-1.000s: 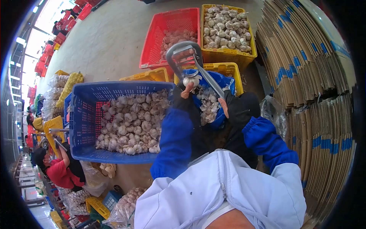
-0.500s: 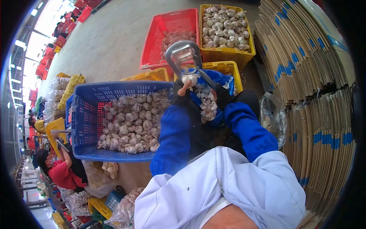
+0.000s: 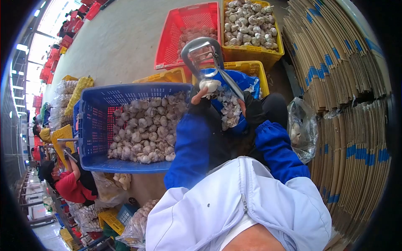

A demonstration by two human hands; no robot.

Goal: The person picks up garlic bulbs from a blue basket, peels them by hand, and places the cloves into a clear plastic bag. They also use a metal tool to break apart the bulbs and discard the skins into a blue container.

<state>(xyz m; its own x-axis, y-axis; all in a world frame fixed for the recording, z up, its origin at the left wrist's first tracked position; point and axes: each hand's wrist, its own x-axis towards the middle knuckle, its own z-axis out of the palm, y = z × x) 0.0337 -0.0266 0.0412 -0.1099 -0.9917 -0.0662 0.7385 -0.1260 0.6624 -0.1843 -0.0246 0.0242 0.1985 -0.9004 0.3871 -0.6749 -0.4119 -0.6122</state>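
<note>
My left hand (image 3: 200,99), in a dark glove with bare fingertips, is closed around a white garlic bulb (image 3: 210,85). The bulb sits right under the jaw end of a grey metal cutter (image 3: 203,48) with a big looped frame. My right hand (image 3: 250,108), also in a dark fingertip-less glove, is closed on the cutter's long handle (image 3: 233,83). Below both hands, garlic skins and trimmings (image 3: 230,111) lie on a blue plastic bag (image 3: 243,78) that lines a yellow crate (image 3: 263,79).
To the left stands a blue crate (image 3: 125,168) of garlic bulbs. A red crate (image 3: 167,46) and a yellow crate (image 3: 251,52) with garlic stand ahead. Flattened cardboard boxes (image 3: 351,142) are stacked at right, beside a clear plastic bag (image 3: 302,125). Another person (image 3: 71,184) works at far left.
My right hand has shifted slightly, and its fingers now show on the handle. The bulb in my left hand shows more fully. The view has shifted a little.
</note>
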